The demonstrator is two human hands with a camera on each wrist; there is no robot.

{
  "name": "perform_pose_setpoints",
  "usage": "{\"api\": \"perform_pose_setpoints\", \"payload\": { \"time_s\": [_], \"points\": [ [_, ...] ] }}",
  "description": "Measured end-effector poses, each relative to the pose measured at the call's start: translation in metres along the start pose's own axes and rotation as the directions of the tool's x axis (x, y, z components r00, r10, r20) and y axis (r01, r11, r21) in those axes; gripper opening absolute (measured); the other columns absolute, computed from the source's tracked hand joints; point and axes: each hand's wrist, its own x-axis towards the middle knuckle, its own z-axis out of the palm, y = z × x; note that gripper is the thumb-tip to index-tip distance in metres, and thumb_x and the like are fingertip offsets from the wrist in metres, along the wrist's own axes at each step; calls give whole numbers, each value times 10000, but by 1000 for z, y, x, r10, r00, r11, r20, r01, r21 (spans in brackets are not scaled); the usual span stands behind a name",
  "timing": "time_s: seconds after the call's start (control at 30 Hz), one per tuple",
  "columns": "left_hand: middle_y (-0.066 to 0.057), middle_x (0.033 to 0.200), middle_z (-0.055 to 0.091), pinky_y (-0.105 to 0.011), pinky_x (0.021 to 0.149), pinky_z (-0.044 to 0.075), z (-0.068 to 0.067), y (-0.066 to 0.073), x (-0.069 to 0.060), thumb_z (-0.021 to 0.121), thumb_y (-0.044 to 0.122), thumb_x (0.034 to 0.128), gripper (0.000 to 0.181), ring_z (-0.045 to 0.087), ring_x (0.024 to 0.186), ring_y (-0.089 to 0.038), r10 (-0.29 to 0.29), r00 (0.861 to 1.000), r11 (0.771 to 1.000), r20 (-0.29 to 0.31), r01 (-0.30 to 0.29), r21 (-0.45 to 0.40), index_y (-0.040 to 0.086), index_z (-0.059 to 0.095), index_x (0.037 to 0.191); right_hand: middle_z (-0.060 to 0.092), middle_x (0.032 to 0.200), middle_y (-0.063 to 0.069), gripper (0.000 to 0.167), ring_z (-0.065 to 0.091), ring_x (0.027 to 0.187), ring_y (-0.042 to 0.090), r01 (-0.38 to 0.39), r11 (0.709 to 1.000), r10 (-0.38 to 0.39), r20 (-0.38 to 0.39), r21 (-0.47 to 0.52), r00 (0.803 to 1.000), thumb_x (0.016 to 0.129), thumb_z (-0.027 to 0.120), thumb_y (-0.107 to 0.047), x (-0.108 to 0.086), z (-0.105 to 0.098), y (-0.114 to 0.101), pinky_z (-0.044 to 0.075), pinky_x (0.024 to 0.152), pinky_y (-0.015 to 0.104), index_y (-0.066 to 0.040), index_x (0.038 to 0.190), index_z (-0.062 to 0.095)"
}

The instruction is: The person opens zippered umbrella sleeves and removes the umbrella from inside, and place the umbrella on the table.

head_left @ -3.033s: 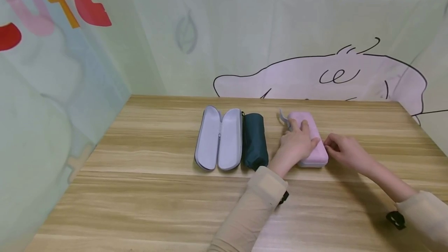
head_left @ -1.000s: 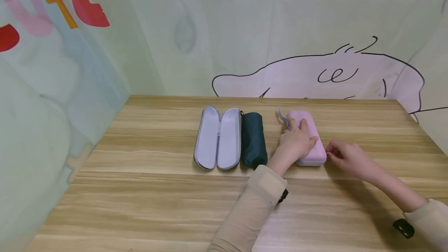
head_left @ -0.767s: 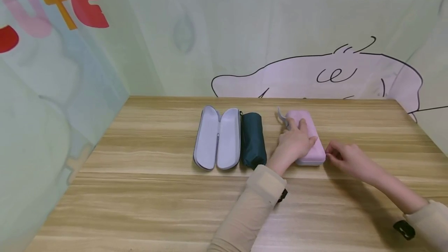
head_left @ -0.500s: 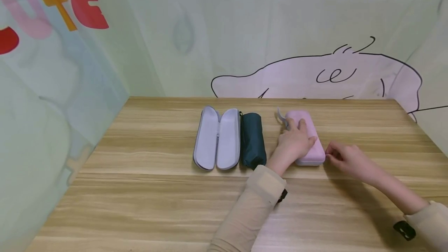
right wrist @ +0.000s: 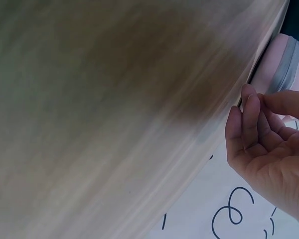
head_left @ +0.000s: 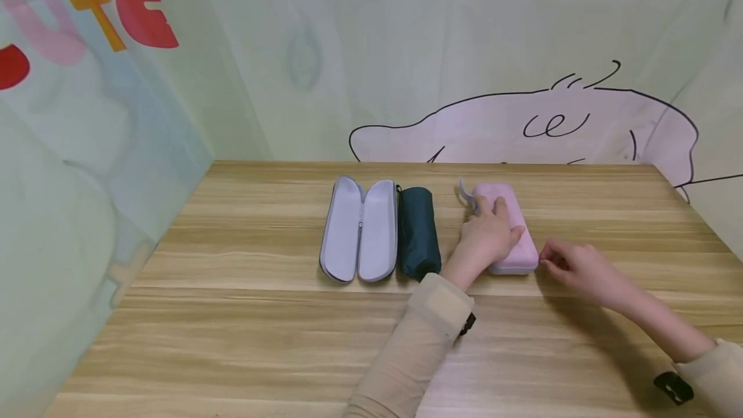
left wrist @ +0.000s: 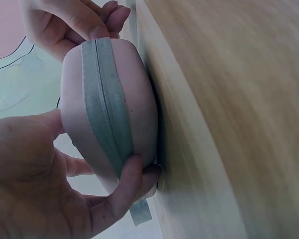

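Note:
A pink zip-up case (head_left: 525,253) with a grey zipper band (left wrist: 105,94) lies shut-looking on the table, right of centre. My left hand (head_left: 486,237) lies over its top and left side. In the left wrist view, its fingers and thumb curl round the case and hold it. My right hand (head_left: 586,273) is at the case's near right side, thumb and forefinger pinched together at the zipper line. What they pinch seems to be the zipper pull, mostly hidden by the fingertips. A grey strap (head_left: 466,193) sticks out at the case's far left.
Left of the hands, a dark teal folded umbrella in its sleeve (head_left: 419,231) lies beside an open glasses case (head_left: 339,231) with a pale lavender lining. All rest on a wooden table (head_left: 244,340). A printed cloth (head_left: 395,50) hangs behind the table's far edge.
Over three seconds my right hand has slid a little nearer along the case's right side, still pinching. My left hand keeps its hold, and the case stays in place.

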Motion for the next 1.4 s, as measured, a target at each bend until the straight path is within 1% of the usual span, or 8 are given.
{"api": "perform_pose_setpoints", "payload": {
  "time_s": [0.23, 0.5, 0.77, 0.87, 0.97, 1.1, 1.2, 1.4],
  "points": [
    [-127, 1594, 154, -290, 832, 507, 1, -1, 1, 402, 560, 969, 672, 582, 1126, -191, 5, 1000, 1000, -5, -5, 9, 243, 211, 1529, 555, 650, -104, 145, 400, 587, -72, 26, 1000, -26, -28, 13, 999, 849, 651, 18, -3, 2, 1, 383, 514, 192, -114, 809, 606],
    [-128, 1594, 147, -297, 831, 509, 1, 0, 1, 405, 559, 969, 674, 576, 1140, -199, 4, 1000, 1000, -2, -4, 2, 246, 205, 1532, 548, 654, -103, 112, 390, 585, -60, -9, 1000, 9, -6, 10, 1000, 860, 650, -2, -6, 2, -1, 376, 520, 193, -103, 828, 614],
    [-126, 1592, 153, -282, 787, 515, 3, 0, 2, 411, 562, 966, 674, 580, 1119, -196, 1, 1000, 1000, 0, -1, 6, 246, 211, 1527, 559, 673, -87, 56, 400, 598, -52, -40, 999, 40, 20, 23, 999, 888, 631, -32, -8, 1, -4, 383, 529, 195, -71, 849, 622],
    [-132, 1591, 151, -278, 777, 518, 3, 0, 3, 411, 559, 967, 676, 578, 1128, -206, 2, 1000, 1000, -1, -2, 7, 243, 208, 1529, 564, 678, -92, 81, 404, 604, -62, -22, 999, 22, 3, 25, 1000, 878, 639, -21, -10, 3, -4, 388, 529, 196, -94, 847, 620],
    [-139, 1589, 149, -274, 764, 519, 4, -1, 4, 407, 556, 969, 678, 580, 1129, -215, 2, 1000, 1000, 0, -2, 10, 237, 202, 1531, 565, 670, -103, 116, 411, 608, -77, 13, 1000, -12, -30, 28, 999, 865, 650, -6, -12, 6, -4, 397, 527, 193, -113, 835, 615],
    [-143, 1586, 153, -269, 745, 518, 3, -1, 4, 407, 550, 972, 673, 587, 1111, -219, 5, 1000, 1000, 3, -5, 12, 228, 204, 1527, 561, 655, -112, 146, 415, 605, -89, 56, 998, -55, -73, 13, 996, 839, 665, 21, -13, 9, -3, 406, 520, 189, -113, 812, 614],
    [-143, 1584, 154, -273, 753, 520, 3, -1, 4, 410, 548, 972, 672, 584, 1120, -228, 7, 1000, 1000, 4, -7, 8, 225, 207, 1526, 561, 656, -111, 149, 412, 605, -87, 59, 998, -58, -82, 10, 995, 829, 667, 31, -14, 9, -3, 405, 517, 189, -107, 811, 615],
    [-145, 1588, 143, -302, 813, 525, 3, -1, 4, 408, 544, 974, 674, 565, 1169, -253, 7, 1000, 1000, 7, -7, -8, 226, 200, 1531, 566, 643, -103, 139, 416, 595, -88, 49, 999, -48, -92, 5, 995, 813, 664, 41, -15, 9, -7, 407, 512, 188, -91, 805, 622]
  ]
}}
